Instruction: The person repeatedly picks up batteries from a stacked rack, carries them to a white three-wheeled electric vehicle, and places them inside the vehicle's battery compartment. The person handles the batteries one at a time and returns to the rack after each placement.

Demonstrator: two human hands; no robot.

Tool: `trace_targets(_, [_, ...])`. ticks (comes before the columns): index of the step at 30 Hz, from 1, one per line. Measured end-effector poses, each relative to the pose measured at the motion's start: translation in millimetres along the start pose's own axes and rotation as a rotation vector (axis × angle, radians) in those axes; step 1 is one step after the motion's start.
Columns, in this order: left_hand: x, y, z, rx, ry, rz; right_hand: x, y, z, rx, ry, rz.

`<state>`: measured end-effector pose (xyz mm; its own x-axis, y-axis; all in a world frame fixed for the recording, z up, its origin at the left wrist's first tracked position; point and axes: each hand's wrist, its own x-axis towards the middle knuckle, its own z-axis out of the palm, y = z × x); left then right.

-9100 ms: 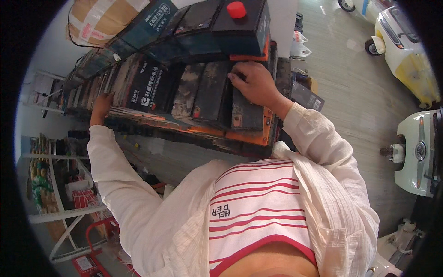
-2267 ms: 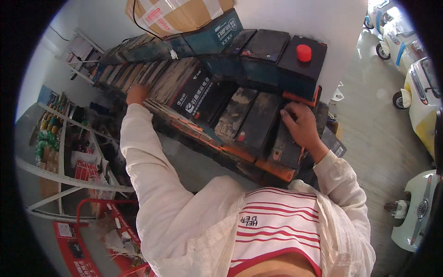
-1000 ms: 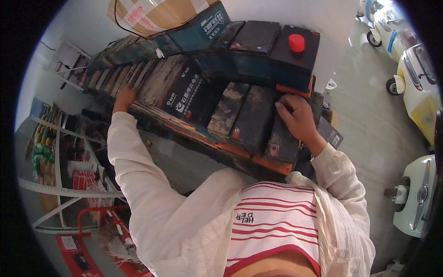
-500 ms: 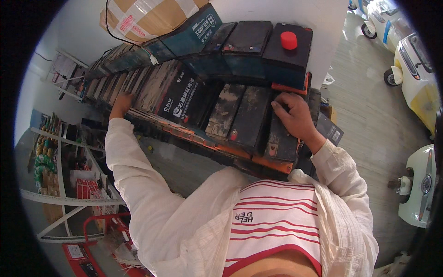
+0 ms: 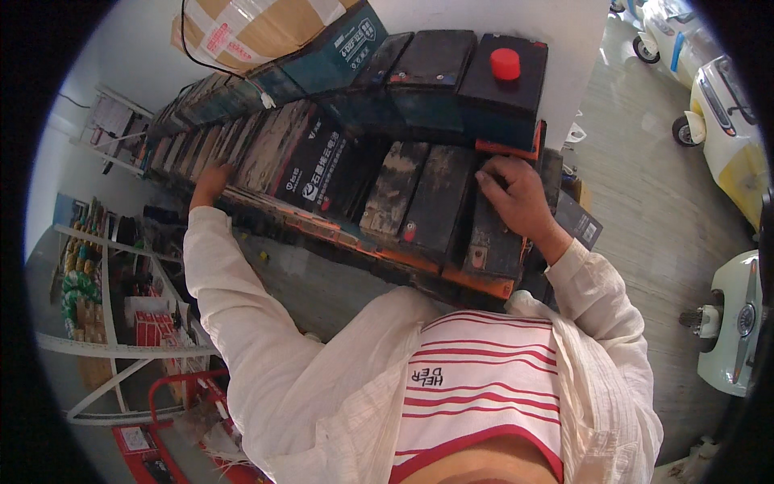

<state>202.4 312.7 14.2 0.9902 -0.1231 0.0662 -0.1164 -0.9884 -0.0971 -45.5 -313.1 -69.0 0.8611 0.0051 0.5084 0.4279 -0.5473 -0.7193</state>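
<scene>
Batteries have slid to the right in the view since the oldest look, but each hand is at about the same spot on the pile. The left hand [image 5: 211, 184] is between nine and ten o'clock, on the front edge of a row of dusty thin batteries [image 5: 270, 149]. Its fingers bend over the edge, and I cannot tell how far open it is or if it has hold of one. The right hand [image 5: 514, 192] is at two o'clock, on top of the end battery [image 5: 493, 242]. Its fingers are curled and its thumb is close to them; I cannot tell if it grips anything. Just left of that end battery is a plain dark battery [image 5: 438, 194] with a small red spot, and next to it is a battery with muddy patches [image 5: 395, 189], at twelve o'clock. Between ten and eleven o'clock, a black battery with white writing [image 5: 310, 165] leans in the row. Orange edges [image 5: 492, 286] show below the front batteries. At one o'clock, a round red cap [image 5: 505, 64] sits on a tall dark battery [image 5: 528, 85]. A brown taped box [image 5: 278, 32] is at eleven o'clock, above the back row. A white shelf [image 5: 121, 351] is at eight o'clock, and a pale scooter [image 5: 730, 347] is near four o'clock.
</scene>
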Motion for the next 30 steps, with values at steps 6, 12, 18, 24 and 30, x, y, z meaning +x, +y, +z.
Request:
trace_targets(6, [-16, 80, -24, -0.081, 0.084, -0.210, -2, 4, -2, -0.022, 0.032, 0.007])
trace_targets(12, [-3, 11, 4, -0.115, 0.098, -0.126, 0, 0, 1, 0.004, 0.005, 0.002])
trace_targets(18, [7, 14, 1, 0.272, -0.018, 0.026, 0, 3, 1, -0.008, 0.023, 0.005])
trace_targets(24, [-9, 44, -9, 0.128, 0.010, -0.266, -1, 5, -2, -0.038, -0.023, -0.019])
trace_targets(30, [-3, 3, 2, 0.545, -0.093, 0.107, 0, 2, -1, -0.017, -0.037, -0.006])
